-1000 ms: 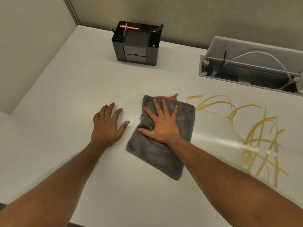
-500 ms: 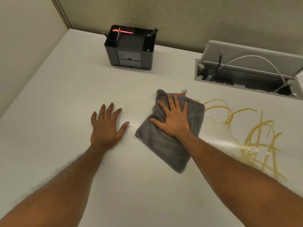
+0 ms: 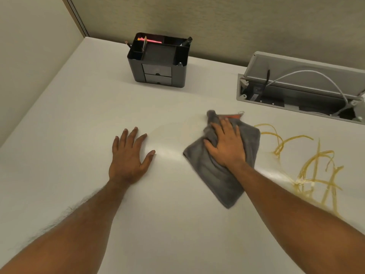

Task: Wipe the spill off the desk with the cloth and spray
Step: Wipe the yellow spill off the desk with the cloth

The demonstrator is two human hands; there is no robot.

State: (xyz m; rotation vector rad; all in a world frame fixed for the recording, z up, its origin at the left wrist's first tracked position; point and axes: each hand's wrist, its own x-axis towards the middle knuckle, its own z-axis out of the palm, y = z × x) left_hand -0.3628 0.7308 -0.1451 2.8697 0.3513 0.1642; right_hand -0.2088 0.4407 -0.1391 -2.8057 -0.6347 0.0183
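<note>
Grey cloth (image 3: pixel 221 180) under the flat right hand (image 3: pixel 227 148) lies beside the spill (image 3: pixel 304 171); left hand (image 3: pixel 128 161) rests splayed on desk (image 3: pixel 79 131).

We find open tabletop (image 3: pixel 75 131) to the left and near us, and a free lane between our left hand (image 3: pixel 128 157) and the grey cloth (image 3: pixel 215 180) under our right hand (image 3: pixel 227 149). At the back, the black organizer (image 3: pixel 158 64) and the open cable tray (image 3: pixel 296 89) stand in the way, with a gap between them. The yellow spill (image 3: pixel 306 165) streaks the surface just right of the cloth.
</note>
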